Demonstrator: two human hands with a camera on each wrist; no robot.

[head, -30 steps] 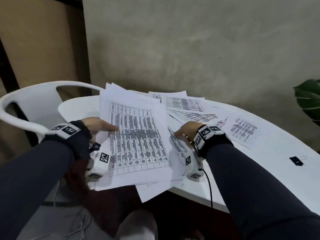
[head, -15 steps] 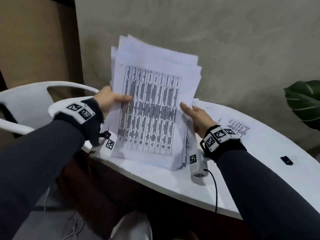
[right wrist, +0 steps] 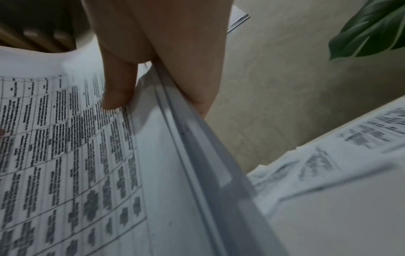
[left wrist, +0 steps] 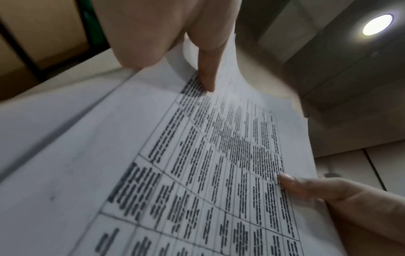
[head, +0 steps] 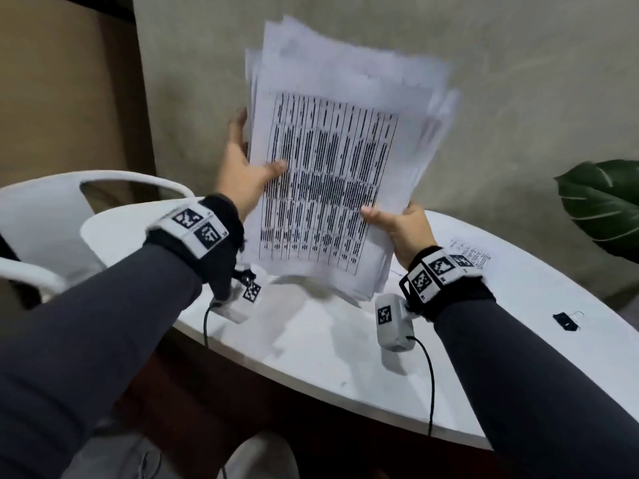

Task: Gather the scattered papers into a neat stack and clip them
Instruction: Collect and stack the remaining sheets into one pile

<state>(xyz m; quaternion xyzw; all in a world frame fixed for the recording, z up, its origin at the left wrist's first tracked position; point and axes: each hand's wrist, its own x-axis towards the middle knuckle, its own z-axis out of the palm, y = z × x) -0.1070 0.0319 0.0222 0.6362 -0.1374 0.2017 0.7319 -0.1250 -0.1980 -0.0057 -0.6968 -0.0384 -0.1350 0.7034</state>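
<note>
A loose stack of printed papers [head: 332, 167] stands upright above the white table [head: 311, 347], its edges uneven and its bottom edge lifted off the surface. My left hand [head: 242, 171] grips the stack's left edge, thumb across the printed front [left wrist: 206, 72]. My right hand [head: 397, 223] pinches the lower right edge, thumb on the front sheet [right wrist: 118, 93] and fingers behind. One printed sheet [head: 470, 254] still lies flat on the table behind my right wrist. A black binder clip [head: 567, 321] rests on the table at the far right.
A white plastic chair [head: 52, 216] stands to the left of the table. A green leafy plant [head: 605, 205] reaches in at the right edge. A plain wall rises right behind the table.
Both hands gathered the spread papers off the table, tilted them upright and raised the stack higher. My left hand slid up its left edge; my right moved to the lower right edge.
</note>
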